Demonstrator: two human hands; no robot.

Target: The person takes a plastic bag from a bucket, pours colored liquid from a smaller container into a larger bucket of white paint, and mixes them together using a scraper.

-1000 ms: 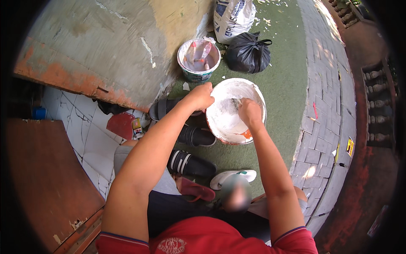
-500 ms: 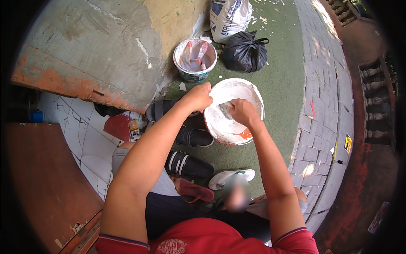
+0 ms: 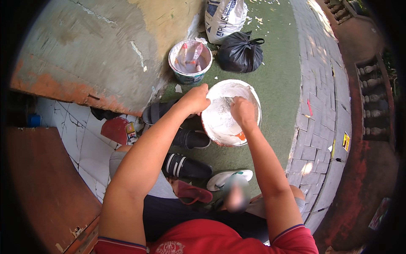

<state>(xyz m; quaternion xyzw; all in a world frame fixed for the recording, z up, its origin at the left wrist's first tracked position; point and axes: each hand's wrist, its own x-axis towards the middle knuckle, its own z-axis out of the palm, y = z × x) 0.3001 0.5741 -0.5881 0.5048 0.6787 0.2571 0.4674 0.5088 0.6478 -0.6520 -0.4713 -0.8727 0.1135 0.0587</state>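
Observation:
A white bucket [image 3: 253, 91] stands on the green ground, coated inside with wet white paste [image 3: 222, 120]. My left hand [image 3: 194, 100] is closed on its left rim. Inside the bucket, my right hand [image 3: 244, 111] is wrapped round a flat greyish tool [image 3: 229, 100]; fingers and paste hide most of it, so its exact kind does not show. Orange patches mark the bucket's near inner wall.
Beyond stands a smaller bucket [image 3: 189, 78] holding brushes in cloudy liquid. A tied black bag [image 3: 240, 53] and a white sack [image 3: 226, 19] are beside it. Black slides [image 3: 188, 166], a white flip-flop [image 3: 218, 181] and a worn wall [image 3: 105, 46] lie close by.
My right hand has shifted slightly within the bucket, and less of the tool shows. The left hand keeps its hold on the rim. The whole view has shifted slightly.

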